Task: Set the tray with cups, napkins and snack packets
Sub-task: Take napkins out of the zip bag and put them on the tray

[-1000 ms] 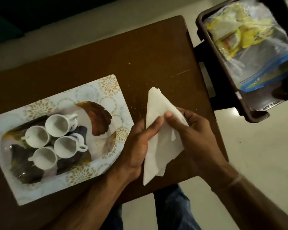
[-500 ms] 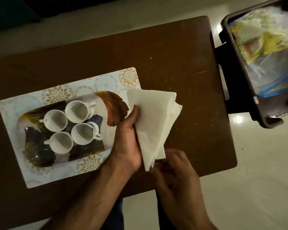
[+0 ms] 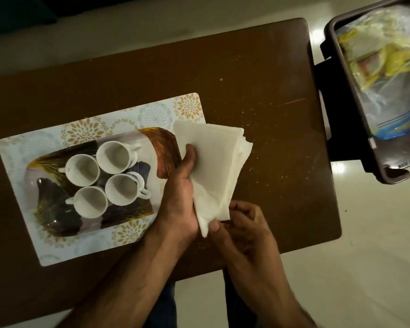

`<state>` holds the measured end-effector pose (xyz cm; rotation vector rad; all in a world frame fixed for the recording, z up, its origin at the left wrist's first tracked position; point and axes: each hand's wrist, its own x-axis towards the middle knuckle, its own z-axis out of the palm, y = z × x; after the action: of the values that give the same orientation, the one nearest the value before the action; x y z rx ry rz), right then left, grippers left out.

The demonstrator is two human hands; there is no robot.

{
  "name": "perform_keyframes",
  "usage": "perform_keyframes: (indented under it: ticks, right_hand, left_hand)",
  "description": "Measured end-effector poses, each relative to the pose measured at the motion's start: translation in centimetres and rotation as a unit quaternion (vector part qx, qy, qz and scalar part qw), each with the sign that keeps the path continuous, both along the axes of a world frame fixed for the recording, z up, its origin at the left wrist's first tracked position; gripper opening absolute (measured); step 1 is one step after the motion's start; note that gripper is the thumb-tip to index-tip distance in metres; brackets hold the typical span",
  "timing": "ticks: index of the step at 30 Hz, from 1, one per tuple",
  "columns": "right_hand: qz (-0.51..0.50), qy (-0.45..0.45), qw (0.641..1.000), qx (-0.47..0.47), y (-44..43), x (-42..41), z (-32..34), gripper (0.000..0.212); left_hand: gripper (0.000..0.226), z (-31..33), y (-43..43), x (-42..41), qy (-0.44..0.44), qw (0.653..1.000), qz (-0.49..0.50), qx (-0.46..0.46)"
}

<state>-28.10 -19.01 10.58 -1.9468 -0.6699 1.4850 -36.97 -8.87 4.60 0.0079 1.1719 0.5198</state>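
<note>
Over the table [image 3: 246, 79], my left hand [image 3: 180, 195] grips the napkins [image 3: 213, 162]; right hand [image 3: 244, 223] pinches their bottom corner beside 4 cups [image 3: 114, 157].

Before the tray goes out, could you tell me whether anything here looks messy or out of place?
Pale crumbs or specks litter the brown table right of the tray. The four cups stand upright and empty.

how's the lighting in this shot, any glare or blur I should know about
Head view: dim, warm light; the table and the cups stay readable. Glare spots sit on the floor, and the bag of snack packets at the right edge looks soft and shiny. Edges bend from the wide lens.
</note>
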Motion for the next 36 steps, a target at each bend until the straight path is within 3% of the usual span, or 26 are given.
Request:
perform_keyframes:
  ticks: [3, 6, 9, 12, 15, 17, 19, 24, 27, 30, 36]
  right_hand:
    - [-0.078, 0.022, 0.996, -0.033, 0.3, 1.4, -0.1, 0.044]
    - [-0.125, 0.005, 0.992, -0.006, 2.4, 4.3, -0.8, 0.066]
    - [0.030, 0.003, 0.999, -0.018, 6.3, 6.4, -2.0, 0.082]
    - [0.144, 0.040, 0.987, -0.052, 9.2, 6.4, -3.7, 0.061]
    - [0.077, 0.099, 0.990, -0.065, 9.6, 5.8, -5.9, 0.031]
    - [0.030, 0.125, 0.989, -0.071, 9.0, 5.7, -7.3, 0.029]
    - [0.008, 0.124, 0.989, -0.074, 8.4, 5.1, -8.5, 0.026]
    - [0.141, -0.072, 0.987, 0.004, 7.1, 1.7, -10.8, 0.018]
    - [0.212, -0.197, 0.953, 0.093, 7.0, -0.7, -11.8, 0.030]
    - [0.241, -0.264, 0.926, 0.122, 7.1, -2.8, -12.7, 0.037]
    - [0.261, -0.346, 0.897, 0.085, 7.3, -4.8, -14.5, 0.041]
  left_hand:
    - [0.044, -0.5, 0.4, -0.5, 0.084, 0.991, -0.035, 0.098]
    - [0.025, -1.1, 0.7, -1.4, 0.197, 0.933, -0.143, 0.265]
    - [0.016, -1.4, 0.6, -2.2, 0.183, 0.878, -0.278, 0.345]
    - [0.023, -2.0, 0.3, -2.9, 0.165, 0.844, -0.352, 0.369]
    - [0.035, -2.3, -0.9, -4.5, 0.148, 0.885, -0.319, 0.306]
    - [0.039, -2.4, -2.5, -6.2, 0.117, 0.930, -0.263, 0.226]
    - [0.038, -2.7, -4.8, -7.9, 0.136, 0.949, -0.210, 0.191]
    - [0.029, -3.9, -9.4, -9.8, 0.201, 0.977, -0.010, 0.067]
    - [0.029, -4.7, -10.3, -9.8, 0.213, 0.974, 0.076, 0.020]
    - [0.027, -5.7, -10.4, -10.4, 0.241, 0.961, 0.133, 0.016]
    - [0.026, -7.3, -9.6, -12.0, 0.397, 0.913, 0.056, 0.073]
